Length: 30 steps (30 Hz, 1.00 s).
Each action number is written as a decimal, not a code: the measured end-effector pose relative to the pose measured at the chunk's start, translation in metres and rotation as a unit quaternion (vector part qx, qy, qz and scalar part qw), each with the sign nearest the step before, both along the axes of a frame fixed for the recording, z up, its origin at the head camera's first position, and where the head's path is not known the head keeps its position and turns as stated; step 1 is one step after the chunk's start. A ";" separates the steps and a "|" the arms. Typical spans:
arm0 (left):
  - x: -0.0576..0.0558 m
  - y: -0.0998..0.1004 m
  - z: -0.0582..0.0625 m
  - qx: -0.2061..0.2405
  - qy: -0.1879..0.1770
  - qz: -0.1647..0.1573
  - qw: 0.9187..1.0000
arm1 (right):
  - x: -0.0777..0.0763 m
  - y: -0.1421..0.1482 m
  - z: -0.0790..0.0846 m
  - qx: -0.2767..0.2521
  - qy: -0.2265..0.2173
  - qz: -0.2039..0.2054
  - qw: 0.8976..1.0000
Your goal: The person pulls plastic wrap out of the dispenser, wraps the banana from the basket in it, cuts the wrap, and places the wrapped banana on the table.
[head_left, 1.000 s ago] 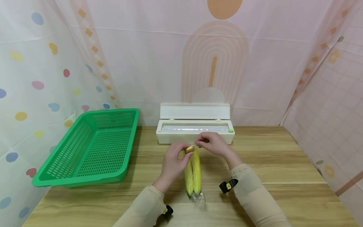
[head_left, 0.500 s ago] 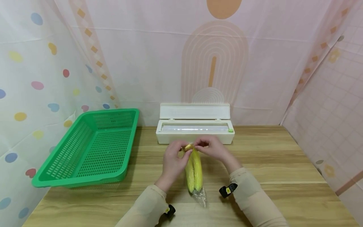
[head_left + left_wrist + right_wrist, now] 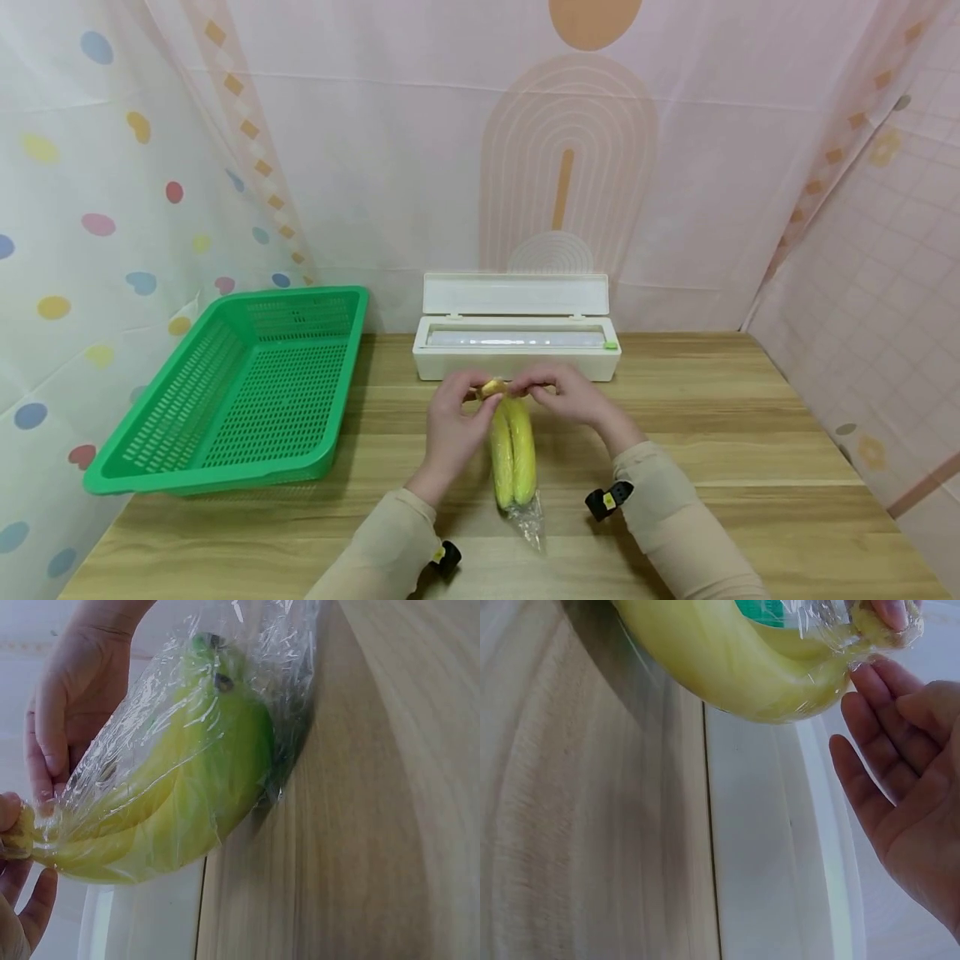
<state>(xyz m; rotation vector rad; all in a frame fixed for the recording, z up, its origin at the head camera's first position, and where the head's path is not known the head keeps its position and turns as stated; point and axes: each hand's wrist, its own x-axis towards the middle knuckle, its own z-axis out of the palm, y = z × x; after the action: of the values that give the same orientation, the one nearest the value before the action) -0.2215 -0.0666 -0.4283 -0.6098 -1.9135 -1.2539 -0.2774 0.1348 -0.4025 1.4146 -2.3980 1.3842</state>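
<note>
Two yellow bananas (image 3: pixel 523 454) joined at the stem are wrapped in clear plastic film, their lower tips greenish in the left wrist view. My left hand (image 3: pixel 459 425) pinches the stem (image 3: pixel 19 836) between thumb and fingers. The bananas hang from it toward the table, tips toward me. A loose crumpled tail of cling film (image 3: pixel 531 525) sticks out past the tips. My right hand (image 3: pixel 568 395) is at the other side of the stem, fingertips touching the film there. In the right wrist view its fingers (image 3: pixel 866 780) are extended and slightly bent.
Behind the hands stands a white cling film dispenser (image 3: pixel 517 364) with its lid (image 3: pixel 516 294) raised and a film roll (image 3: pixel 516 339) inside. A green plastic basket (image 3: pixel 341 400) is at the left of the wooden table (image 3: pixel 720 433). Patterned curtains (image 3: pixel 375 167) surround the table.
My right hand has come in from slightly right to the banana stem and now touches the film. The left hand keeps its pinch, and the banana tips have shifted slightly up and right.
</note>
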 end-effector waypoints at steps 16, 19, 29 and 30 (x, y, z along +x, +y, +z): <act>0.015 0.001 0.020 0.050 -0.016 -0.067 0.996 | -0.002 -0.014 -0.005 -0.011 0.011 -0.061 0.998; 0.022 0.001 0.027 0.053 -0.014 -0.067 0.996 | -0.001 -0.017 -0.007 -0.021 0.022 -0.064 0.997; 0.021 0.001 0.026 0.065 -0.021 -0.065 0.996 | 0.001 -0.020 -0.008 -0.007 0.039 -0.072 0.997; 0.024 0.002 0.030 0.064 -0.022 -0.066 0.996 | 0.000 -0.020 -0.008 -0.006 0.043 -0.068 0.997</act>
<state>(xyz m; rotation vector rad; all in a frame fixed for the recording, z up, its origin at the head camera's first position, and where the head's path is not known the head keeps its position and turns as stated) -0.1975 -0.0648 -0.3983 -0.6538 -1.8369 -1.4729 -0.2772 0.1152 -0.4109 1.2532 -2.3775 1.2777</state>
